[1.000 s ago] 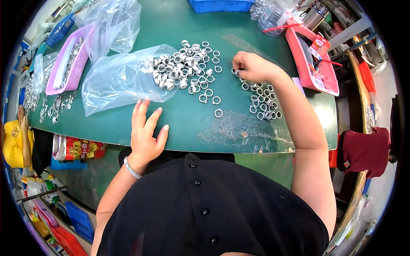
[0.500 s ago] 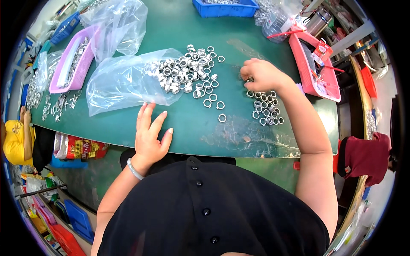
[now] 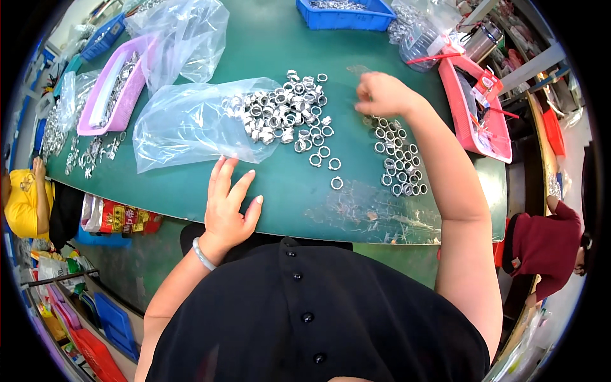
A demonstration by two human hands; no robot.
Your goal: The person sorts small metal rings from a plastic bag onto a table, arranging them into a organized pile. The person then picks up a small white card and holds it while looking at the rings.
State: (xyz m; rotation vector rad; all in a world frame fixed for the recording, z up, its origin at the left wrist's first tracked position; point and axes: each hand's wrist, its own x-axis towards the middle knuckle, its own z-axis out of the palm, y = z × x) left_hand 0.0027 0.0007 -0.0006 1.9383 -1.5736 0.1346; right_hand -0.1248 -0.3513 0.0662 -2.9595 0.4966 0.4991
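A loose pile of silver metal rings [image 3: 286, 109] lies on the green table [image 3: 280, 204], partly over the mouth of a clear plastic bag [image 3: 184, 127]. To the right, more rings stand close together in rough rows [image 3: 398, 159]. My right hand [image 3: 387, 95] is over the far end of these rows, its fingers curled together. Whatever its fingertips hold is hidden and slightly blurred. My left hand [image 3: 230, 207], with a pale bangle on the wrist, rests open at the table's near edge, fingers spread, its fingertips close to the bag.
A pink basket [image 3: 468, 118] stands at the right, near a clear plastic jar [image 3: 420, 48]. A blue tray [image 3: 347, 19] of small metal parts is at the far side. On the left are a lilac basket [image 3: 118, 95] and another clear bag [image 3: 184, 41]. Two people sit at either side.
My right hand has moved farther from me and a little left, uncovering more rings at the far end of the rows. My left hand stays nearly still. The whole view has shifted slightly.
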